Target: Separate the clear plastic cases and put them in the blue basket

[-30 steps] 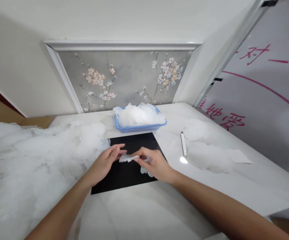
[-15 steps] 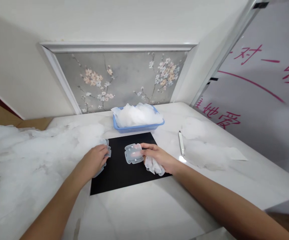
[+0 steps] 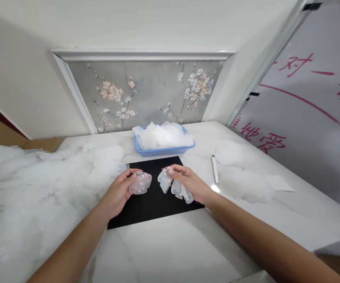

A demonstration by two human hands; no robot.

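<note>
Both hands have lifted off the black mat (image 3: 149, 208) in the last half second: the left hand (image 3: 117, 194) has left the heap's edge and now grips a translucent plastic piece (image 3: 140, 183), while the right hand (image 3: 190, 184) pinches a second piece (image 3: 164, 181) and keeps spare pieces (image 3: 182, 192) tucked under its curled fingers. Both pieces hang just above the mat, near each other but apart. Farther off lie a loose heap (image 3: 40, 184) to the left, a white pen (image 3: 215, 169) to the right and a filled blue basket (image 3: 164, 149) behind

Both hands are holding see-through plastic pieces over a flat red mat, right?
Not quite: the flat mat is black, not red, as the head view shows. The left hand and the right hand do hold translucent white plastic pieces over it.
</note>
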